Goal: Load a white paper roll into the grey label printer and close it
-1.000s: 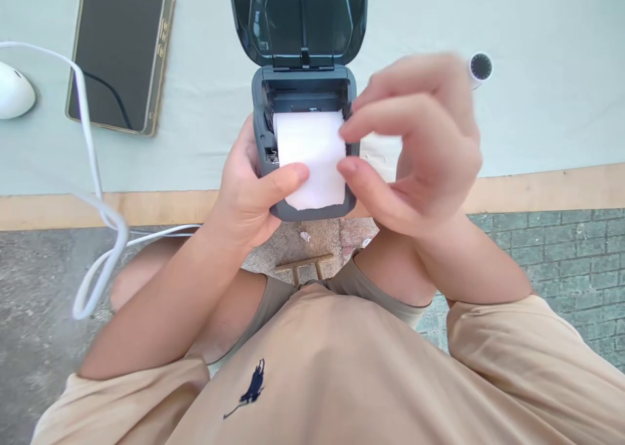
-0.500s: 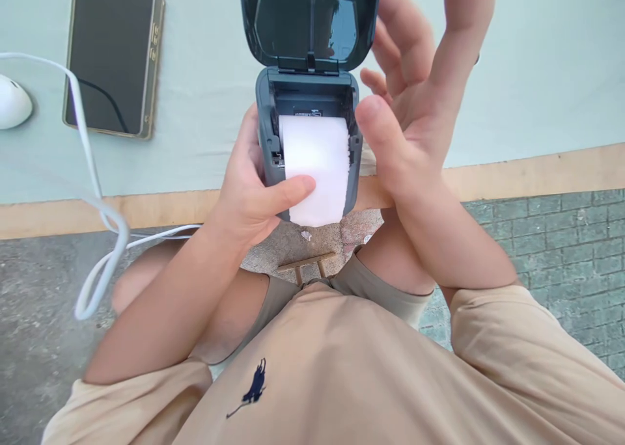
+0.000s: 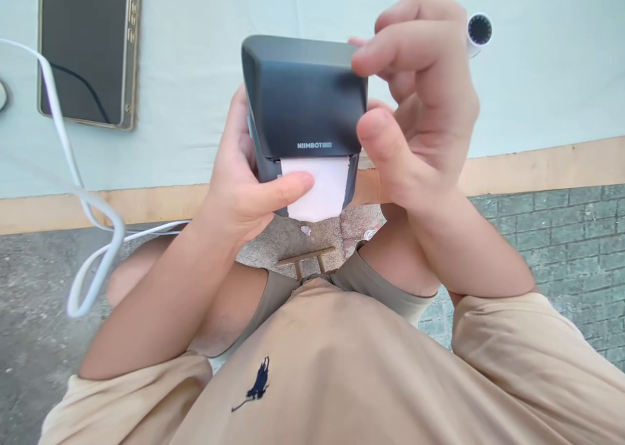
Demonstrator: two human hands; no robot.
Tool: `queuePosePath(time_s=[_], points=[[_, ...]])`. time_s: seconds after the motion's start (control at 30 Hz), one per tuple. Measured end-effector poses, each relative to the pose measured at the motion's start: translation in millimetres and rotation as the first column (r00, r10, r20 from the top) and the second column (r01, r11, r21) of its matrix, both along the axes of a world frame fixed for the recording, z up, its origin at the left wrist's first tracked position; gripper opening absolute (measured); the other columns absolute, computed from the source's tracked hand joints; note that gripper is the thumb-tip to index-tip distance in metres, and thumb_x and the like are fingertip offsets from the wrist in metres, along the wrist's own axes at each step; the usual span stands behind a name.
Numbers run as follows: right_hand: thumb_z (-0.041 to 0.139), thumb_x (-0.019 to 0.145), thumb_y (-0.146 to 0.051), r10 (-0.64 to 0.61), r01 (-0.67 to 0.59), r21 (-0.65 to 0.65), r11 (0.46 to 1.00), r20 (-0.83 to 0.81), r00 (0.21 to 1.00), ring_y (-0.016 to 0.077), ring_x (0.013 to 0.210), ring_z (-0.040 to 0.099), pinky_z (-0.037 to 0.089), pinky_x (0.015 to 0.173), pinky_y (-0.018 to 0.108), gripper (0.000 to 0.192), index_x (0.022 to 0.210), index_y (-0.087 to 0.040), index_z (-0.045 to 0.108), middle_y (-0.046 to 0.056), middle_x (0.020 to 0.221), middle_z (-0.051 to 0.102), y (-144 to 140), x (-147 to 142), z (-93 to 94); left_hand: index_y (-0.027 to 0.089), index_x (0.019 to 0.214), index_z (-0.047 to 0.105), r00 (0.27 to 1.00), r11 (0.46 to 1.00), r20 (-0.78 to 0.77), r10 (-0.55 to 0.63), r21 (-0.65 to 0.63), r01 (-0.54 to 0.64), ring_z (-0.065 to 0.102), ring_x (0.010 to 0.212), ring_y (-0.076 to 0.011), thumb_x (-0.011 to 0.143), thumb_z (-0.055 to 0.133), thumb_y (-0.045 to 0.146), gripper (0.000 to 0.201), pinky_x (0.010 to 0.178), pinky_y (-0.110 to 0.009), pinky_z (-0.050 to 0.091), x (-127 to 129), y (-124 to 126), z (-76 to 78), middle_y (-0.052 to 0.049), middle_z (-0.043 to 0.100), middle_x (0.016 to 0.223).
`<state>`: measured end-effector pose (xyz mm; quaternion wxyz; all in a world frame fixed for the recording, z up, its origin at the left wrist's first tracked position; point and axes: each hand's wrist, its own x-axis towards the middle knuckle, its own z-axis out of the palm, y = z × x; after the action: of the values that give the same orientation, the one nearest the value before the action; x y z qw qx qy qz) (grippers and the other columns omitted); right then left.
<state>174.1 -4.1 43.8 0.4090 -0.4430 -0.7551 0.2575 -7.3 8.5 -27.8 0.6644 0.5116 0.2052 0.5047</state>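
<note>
A dark grey label printer [image 3: 303, 100] is held above the table edge. Its lid is folded down over the body, and a strip of white paper [image 3: 317, 188] sticks out below the lid. My left hand [image 3: 247, 181] grips the printer's left side, with the thumb pressed on the paper. My right hand [image 3: 417, 100] is on the right side of the lid, fingertips on its top right corner and thumb near its lower right edge.
A dark phone [image 3: 85, 48] with a thin cable lies at the back left on the pale green table cover [image 3: 537, 74]. A white cable [image 3: 83, 204] loops off the wooden table edge [image 3: 537, 162]. A small white cylinder [image 3: 477, 32] lies behind my right hand.
The printer's lid was standing open with the paper roll exposed. My right hand has swung the lid down over the roll, and only the paper's end shows now.
</note>
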Motion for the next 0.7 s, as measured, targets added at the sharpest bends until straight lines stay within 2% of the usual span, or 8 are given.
queuePosePath(time_s=[0.1, 0.17, 0.23, 0.33, 0.43, 0.6, 0.7], points=[[0.053, 0.083, -0.030, -0.029, 0.034, 0.031, 0.999, -0.135, 0.990, 0.0094, 0.108, 0.046, 0.044, 0.108, 0.025, 0.023, 0.093, -0.010, 0.058, 0.009, 0.107, 0.046, 3, -2, -6.8, 0.028, 0.124, 0.039, 1.000, 0.999, 0.001, 0.027, -0.023, -0.027, 0.058, 0.113, -0.0255, 0.056, 0.080, 0.020, 0.080, 0.092, -0.043, 0.054, 1, -3, 2.9, -0.004, 0.058, 0.116], [0.055, 0.082, -0.026, 0.013, -0.024, -0.060, 0.998, -0.177, 0.984, 0.0090, 0.112, 0.045, 0.046, 0.105, 0.021, 0.026, 0.101, -0.009, 0.055, 0.008, 0.111, 0.047, 2, -3, -5.8, 0.027, 0.125, 0.040, 0.998, 0.997, 0.000, 0.060, -0.054, -0.060, 0.059, 0.112, -0.0263, 0.058, 0.078, 0.019, 0.077, 0.091, -0.043, 0.054, 3, -5, 4.6, -0.006, 0.059, 0.117], [0.054, 0.082, -0.025, 0.080, -0.117, -0.159, 0.980, -0.220, 0.972, 0.0068, 0.118, 0.044, 0.050, 0.097, 0.015, 0.040, 0.117, -0.008, 0.045, 0.007, 0.123, 0.044, 1, -3, -3.1, 0.026, 0.125, 0.040, 0.997, 0.996, 0.034, 0.071, -0.053, -0.069, 0.062, 0.108, -0.0269, 0.061, 0.076, 0.020, 0.073, 0.087, -0.042, 0.056, 5, -7, 6.1, -0.006, 0.060, 0.114], [0.050, 0.085, -0.025, 0.153, -0.215, -0.225, 0.950, -0.265, 0.952, 0.0035, 0.119, 0.045, 0.051, 0.086, 0.008, 0.052, 0.130, -0.009, 0.029, 0.005, 0.138, 0.035, -1, -5, -1.4, 0.024, 0.120, 0.044, 0.991, 0.997, 0.120, 0.058, -0.048, -0.053, 0.061, 0.111, -0.0289, 0.069, 0.071, 0.034, 0.058, 0.092, -0.047, 0.054, 8, -7, 9.2, -0.007, 0.062, 0.108], [0.047, 0.086, -0.024, 0.155, -0.232, -0.283, 0.930, -0.270, 0.950, 0.0053, 0.120, 0.045, 0.050, 0.082, 0.008, 0.052, 0.132, -0.014, 0.025, 0.003, 0.143, 0.030, -2, -7, -1.9, 0.020, 0.112, 0.050, 0.991, 0.995, 0.129, 0.043, -0.098, -0.030, 0.054, 0.121, -0.0296, 0.076, 0.065, 0.045, 0.045, 0.104, -0.049, 0.046, 8, -8, 12.9, -0.009, 0.062, 0.108], [0.047, 0.087, -0.028, 0.206, -0.248, -0.302, 0.920, -0.164, 0.965, 0.0104, 0.128, 0.041, 0.050, 0.076, 0.008, 0.051, 0.131, -0.015, 0.025, 0.005, 0.144, 0.028, -1, -4, 0.7, 0.020, 0.110, 0.051, 0.989, 0.992, 0.119, 0.090, -0.101, -0.078, 0.052, 0.124, -0.0285, 0.080, 0.061, 0.039, 0.037, 0.108, -0.051, 0.042, 7, -9, 13.2, -0.007, 0.063, 0.101], [0.045, 0.088, -0.026, 0.207, -0.255, -0.305, 0.917, -0.181, 0.961, 0.0094, 0.128, 0.041, 0.048, 0.072, 0.007, 0.050, 0.131, -0.012, 0.024, 0.006, 0.144, 0.028, -2, -5, -1.1, 0.021, 0.110, 0.053, 0.993, 0.995, 0.096, 0.066, -0.085, -0.058, 0.050, 0.126, -0.0283, 0.080, 0.061, 0.038, 0.036, 0.109, -0.050, 0.041, 8, -9, 14.8, -0.007, 0.063, 0.102]])
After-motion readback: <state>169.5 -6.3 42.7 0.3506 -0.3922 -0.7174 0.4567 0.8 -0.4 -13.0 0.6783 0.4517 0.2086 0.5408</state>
